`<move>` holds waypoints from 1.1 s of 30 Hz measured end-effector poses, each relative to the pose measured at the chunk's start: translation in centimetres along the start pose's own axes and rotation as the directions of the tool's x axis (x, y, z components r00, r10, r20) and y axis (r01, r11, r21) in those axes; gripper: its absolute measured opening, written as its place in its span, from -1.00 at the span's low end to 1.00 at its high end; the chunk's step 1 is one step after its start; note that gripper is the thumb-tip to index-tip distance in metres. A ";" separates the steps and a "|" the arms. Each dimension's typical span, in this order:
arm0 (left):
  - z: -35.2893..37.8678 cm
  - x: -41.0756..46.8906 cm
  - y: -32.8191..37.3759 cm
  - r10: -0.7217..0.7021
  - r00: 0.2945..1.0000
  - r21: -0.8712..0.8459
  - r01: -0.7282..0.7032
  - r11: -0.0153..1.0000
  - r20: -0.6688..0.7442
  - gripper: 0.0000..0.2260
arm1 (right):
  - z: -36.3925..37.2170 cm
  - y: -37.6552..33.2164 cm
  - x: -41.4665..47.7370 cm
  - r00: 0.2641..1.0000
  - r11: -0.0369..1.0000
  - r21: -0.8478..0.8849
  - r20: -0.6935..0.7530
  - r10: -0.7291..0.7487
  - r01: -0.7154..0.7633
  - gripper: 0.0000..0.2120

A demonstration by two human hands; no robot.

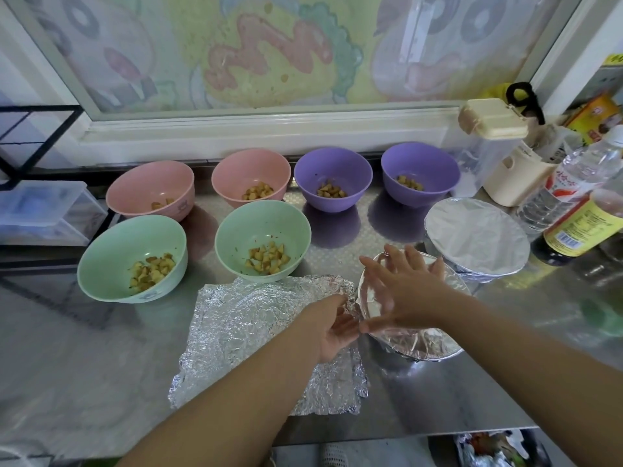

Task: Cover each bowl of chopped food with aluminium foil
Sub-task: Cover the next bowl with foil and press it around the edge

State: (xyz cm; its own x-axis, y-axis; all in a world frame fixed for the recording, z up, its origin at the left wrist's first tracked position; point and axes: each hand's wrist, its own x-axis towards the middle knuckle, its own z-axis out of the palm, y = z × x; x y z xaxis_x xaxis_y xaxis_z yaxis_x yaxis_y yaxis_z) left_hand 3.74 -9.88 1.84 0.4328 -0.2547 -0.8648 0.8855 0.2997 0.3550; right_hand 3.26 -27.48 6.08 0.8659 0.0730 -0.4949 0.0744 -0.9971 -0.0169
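Several uncovered bowls of chopped food stand on the steel counter: two pink (150, 190) (251, 183), two purple (333, 178) (420, 173) and two green (132, 257) (263, 241). A foil-covered bowl (477, 239) sits at the right. A second foil-covered bowl (418, 342) is in front of it; my right hand (401, 288) lies flat on its foil top with fingers spread. My left hand (337, 328) is palm-up at that bowl's left rim, its fingers against the foil edge. A crinkled loose foil sheet (246, 328) lies under my left forearm.
Bottles (580, 227) and a cream-lidded clear container (488, 143) crowd the right end of the counter. A clear plastic box (40, 210) sits at the left. A window sill runs behind the bowls. The counter's front edge is close below the foil sheet.
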 end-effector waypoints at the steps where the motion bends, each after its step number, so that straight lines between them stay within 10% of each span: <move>1: -0.1 0.0 -0.2 -0.037 0.999 0.020 0.036 0.999 0.026 -0.66 | 0.0 0.0 0.0 1.000 1.000 0.003 -0.002 0.001 -0.001 0.24; 12: 1.1 0.0 0.2 -0.014 0.999 0.312 0.002 0.950 0.037 -0.89 | 0.1 -0.1 0.0 1.000 1.000 0.001 -0.012 0.002 -0.002 0.23; 22: 2.0 0.1 2.5 0.243 0.970 0.891 -0.131 0.434 0.025 -0.77 | 0.3 -0.1 0.0 1.000 1.000 0.017 -0.010 0.003 -0.003 0.26; 33: 2.5 -0.9 3.8 0.108 0.994 0.756 -0.078 0.650 0.010 -0.84 | 0.5 -0.1 0.1 1.000 1.000 0.027 -0.026 0.006 -0.005 0.27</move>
State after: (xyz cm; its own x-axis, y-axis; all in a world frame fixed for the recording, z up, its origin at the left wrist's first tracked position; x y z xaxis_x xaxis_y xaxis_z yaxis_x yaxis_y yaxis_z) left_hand 7.18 -10.83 4.83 0.5275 -0.2305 -0.8177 0.6690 -0.4806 0.5670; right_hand 3.11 -27.38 5.59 0.8789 0.0676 -0.4721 0.0566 -0.9977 -0.0375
